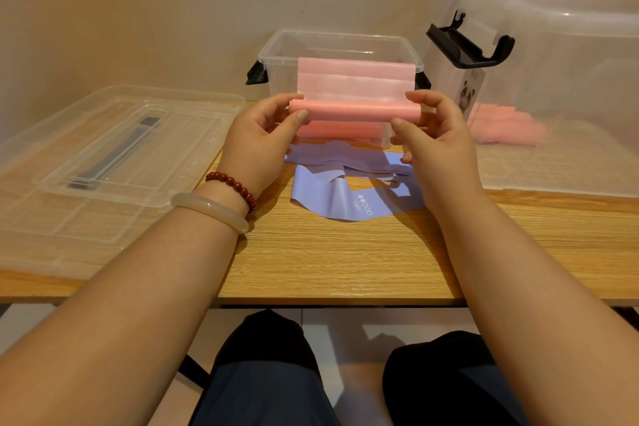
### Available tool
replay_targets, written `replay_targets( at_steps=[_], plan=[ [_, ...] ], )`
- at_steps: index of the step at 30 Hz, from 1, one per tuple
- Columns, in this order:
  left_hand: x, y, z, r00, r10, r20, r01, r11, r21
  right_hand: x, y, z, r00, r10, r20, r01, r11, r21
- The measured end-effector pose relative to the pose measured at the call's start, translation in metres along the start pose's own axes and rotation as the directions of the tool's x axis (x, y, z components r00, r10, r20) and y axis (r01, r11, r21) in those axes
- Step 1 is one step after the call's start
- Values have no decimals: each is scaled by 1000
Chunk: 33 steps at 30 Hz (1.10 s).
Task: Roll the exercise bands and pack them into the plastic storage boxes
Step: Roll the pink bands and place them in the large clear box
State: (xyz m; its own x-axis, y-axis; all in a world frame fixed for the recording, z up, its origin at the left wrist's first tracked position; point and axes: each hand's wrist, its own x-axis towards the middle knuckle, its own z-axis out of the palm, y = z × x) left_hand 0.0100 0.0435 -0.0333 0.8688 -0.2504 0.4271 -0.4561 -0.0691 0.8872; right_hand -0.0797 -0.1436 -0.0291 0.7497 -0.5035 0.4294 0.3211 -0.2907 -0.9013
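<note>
step: rolling pink band [354, 111], held above bench [345, 252] before small box [340, 45] | fingers: left hand [257, 145] and right hand [437, 145] pinch roll ends | next: likely wind loose tail evenly | boxes: small box seems empty; big box [570, 79] holds pink bands [508, 126] | purple band [349, 190] waits

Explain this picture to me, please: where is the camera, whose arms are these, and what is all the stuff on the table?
There is no machine here. The single picture comes from a camera worn on a person's head, looking down at their own arms. The left hand and right hand hold a pink stretchy exercise band, partly rolled, its loose end draped over the rim of a small clear plastic box. On the wooden table lie a lilac exercise band, clear plastic lids on the left, and a larger clear box on the right.
</note>
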Motion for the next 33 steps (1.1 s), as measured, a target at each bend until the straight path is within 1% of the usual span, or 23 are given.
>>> replay_targets(
  at_steps=[8, 13, 19, 24, 27, 33],
  plan=[
    [0, 1, -2, 1000, 8, 28, -9, 1000, 21, 2, 3, 0, 1000, 18, -5, -18, 1000, -10],
    [-1, -1, -1, 1000, 8, 7, -8, 1000, 23, 3, 4, 0, 999, 27, -17, -27, 1000, 4],
    [-1, 3, -2, 1000, 12, -9, -12, 1000, -3, 2, 3, 0, 999, 27, -38, -28, 999, -31],
    [0, 1, -1, 1000, 11, 17, -11, 1000, 1, 4, 5, -1, 998, 26, -56, -30, 997, -65],
    [0, 2, -1, 1000, 14, 13, -14, 999, -34, 3, 5, 0, 998, 29, -60, -31, 999, -29],
    [0, 1, -1, 1000, 11, 27, -11, 1000, -13, 2, 1, 0, 999, 41, -33, -41, 999, 5]
  ],
)
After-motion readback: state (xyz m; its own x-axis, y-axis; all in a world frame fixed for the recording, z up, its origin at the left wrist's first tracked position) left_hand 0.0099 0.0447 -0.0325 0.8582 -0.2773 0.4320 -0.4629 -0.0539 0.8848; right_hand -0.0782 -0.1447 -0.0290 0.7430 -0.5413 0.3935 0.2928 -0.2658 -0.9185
